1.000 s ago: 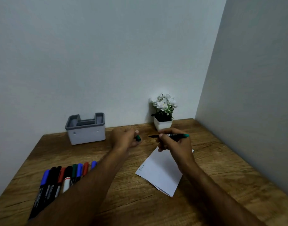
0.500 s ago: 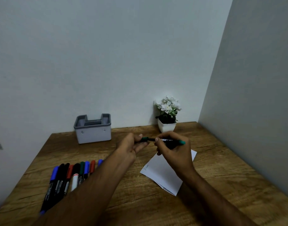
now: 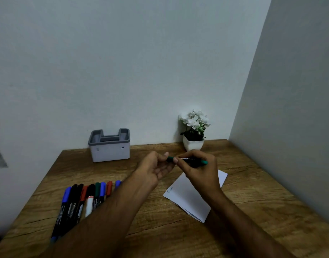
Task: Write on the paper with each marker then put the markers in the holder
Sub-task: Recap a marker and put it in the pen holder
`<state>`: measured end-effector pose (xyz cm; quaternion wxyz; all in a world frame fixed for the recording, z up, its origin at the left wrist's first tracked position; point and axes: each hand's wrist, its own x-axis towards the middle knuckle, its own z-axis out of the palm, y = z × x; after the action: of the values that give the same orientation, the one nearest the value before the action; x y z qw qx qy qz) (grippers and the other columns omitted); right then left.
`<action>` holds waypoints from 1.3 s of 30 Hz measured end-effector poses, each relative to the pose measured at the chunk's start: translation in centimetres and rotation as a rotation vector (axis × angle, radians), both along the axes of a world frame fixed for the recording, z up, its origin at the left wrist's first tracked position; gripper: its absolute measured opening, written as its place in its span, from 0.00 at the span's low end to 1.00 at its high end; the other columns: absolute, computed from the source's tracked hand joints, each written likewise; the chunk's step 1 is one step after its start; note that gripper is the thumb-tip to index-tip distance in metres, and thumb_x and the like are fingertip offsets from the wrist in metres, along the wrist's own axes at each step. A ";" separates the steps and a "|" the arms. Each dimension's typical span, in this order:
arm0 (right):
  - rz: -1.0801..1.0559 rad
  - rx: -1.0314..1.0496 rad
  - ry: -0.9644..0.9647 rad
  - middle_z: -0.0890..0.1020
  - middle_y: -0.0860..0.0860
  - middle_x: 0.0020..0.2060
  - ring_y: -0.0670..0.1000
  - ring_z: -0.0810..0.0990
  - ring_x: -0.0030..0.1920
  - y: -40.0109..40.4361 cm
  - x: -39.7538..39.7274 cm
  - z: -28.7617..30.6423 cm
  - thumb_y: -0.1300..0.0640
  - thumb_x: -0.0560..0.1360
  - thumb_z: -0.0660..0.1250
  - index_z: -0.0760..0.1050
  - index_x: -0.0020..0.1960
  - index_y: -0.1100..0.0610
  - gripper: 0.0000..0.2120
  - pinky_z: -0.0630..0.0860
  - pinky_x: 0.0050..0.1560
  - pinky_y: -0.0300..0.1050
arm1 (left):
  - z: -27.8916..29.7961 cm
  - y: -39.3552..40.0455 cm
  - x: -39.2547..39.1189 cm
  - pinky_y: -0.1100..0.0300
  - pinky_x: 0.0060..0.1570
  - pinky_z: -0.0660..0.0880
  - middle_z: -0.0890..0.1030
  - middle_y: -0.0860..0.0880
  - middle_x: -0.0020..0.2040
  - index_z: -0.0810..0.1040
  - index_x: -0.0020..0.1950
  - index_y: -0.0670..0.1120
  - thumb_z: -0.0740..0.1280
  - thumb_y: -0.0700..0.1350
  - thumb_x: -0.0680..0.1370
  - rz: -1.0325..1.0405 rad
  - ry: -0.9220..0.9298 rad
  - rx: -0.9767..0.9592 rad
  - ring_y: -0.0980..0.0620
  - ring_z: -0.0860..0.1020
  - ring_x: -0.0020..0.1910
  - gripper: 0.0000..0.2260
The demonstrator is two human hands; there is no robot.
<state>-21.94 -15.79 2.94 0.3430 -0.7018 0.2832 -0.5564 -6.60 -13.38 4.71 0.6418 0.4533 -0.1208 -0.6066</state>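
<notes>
Nearest the camera, two bare forearms were seen reaching over a wooden desk with a plain grain. To the left of the left forearm, a row of markers lay side by side on the desk, caps pointing away: blue, black, red and green caps could be made out, and one marker with a white barrel and a black cap. The far end of the row was partly hidden by the forearm.

To the right, a folded white paper lay flat on the desk under the right wrist, with a small faint scribble near its left corner.

Above the paper, a green marker was held level between both hands, clear of the desk. Its barrel was black with a teal-green end showing past the right hand, whose fingers were curled closed around the barrel. The green cap at the other end was pinched by the thumb and fingertips of the left hand, the palm turned up and partly open. Whether the cap was fully seated could not be told.

Farther back, a grey holder with several open compartments stood against the wall, well apart from the hands. To its right, a small white pot of white flowers stood near the corner.
</notes>
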 end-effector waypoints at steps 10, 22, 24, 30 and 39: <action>0.097 0.040 -0.139 0.87 0.51 0.36 0.45 0.85 0.37 -1.2 2.1 -0.1 0.66 0.72 0.79 0.86 0.45 0.63 0.03 0.78 0.39 0.37 | 1.6 0.2 0.1 0.58 0.34 0.82 0.81 0.42 0.43 0.77 0.50 0.36 0.66 0.30 0.75 0.203 -0.025 -0.030 0.47 0.82 0.37 0.06; 0.127 0.077 0.023 0.89 0.53 0.40 0.52 0.87 0.41 -3.5 7.0 -0.3 0.64 0.74 0.77 0.88 0.49 0.60 0.05 0.85 0.45 0.50 | 3.4 0.8 7.1 0.64 0.32 0.78 0.84 0.41 0.44 0.80 0.52 0.39 0.75 0.36 0.72 0.664 -0.434 -0.198 0.51 0.83 0.36 0.10; 0.109 0.056 0.082 0.89 0.50 0.42 0.49 0.88 0.45 -4.0 8.2 -0.3 0.61 0.73 0.78 0.88 0.50 0.58 0.06 0.85 0.50 0.49 | 3.9 0.8 8.0 0.62 0.35 0.79 0.85 0.41 0.43 0.81 0.52 0.40 0.77 0.37 0.70 0.646 -0.498 -0.251 0.49 0.82 0.38 0.12; 0.058 -0.093 0.271 0.89 0.50 0.48 0.42 0.86 0.46 -4.9 12.6 1.6 0.56 0.75 0.77 0.86 0.58 0.57 0.13 0.80 0.46 0.33 | 5.8 0.2 9.3 0.58 0.45 0.82 0.85 0.47 0.41 0.84 0.47 0.42 0.78 0.37 0.69 0.636 -0.690 -0.362 0.50 0.85 0.42 0.09; 0.003 -0.135 0.233 0.89 0.53 0.48 0.35 0.81 0.42 -8.7 18.3 5.0 0.61 0.76 0.75 0.87 0.54 0.60 0.08 0.75 0.44 0.23 | 7.9 -3.2 13.5 0.55 0.51 0.81 0.85 0.51 0.43 0.84 0.50 0.45 0.78 0.39 0.68 0.552 -1.007 -0.389 0.57 0.84 0.42 0.12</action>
<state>-3.67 -24.45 7.97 0.2606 -0.7836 0.2817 -0.4885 6.88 -16.58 12.57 0.7104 0.5737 -0.3964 -0.0953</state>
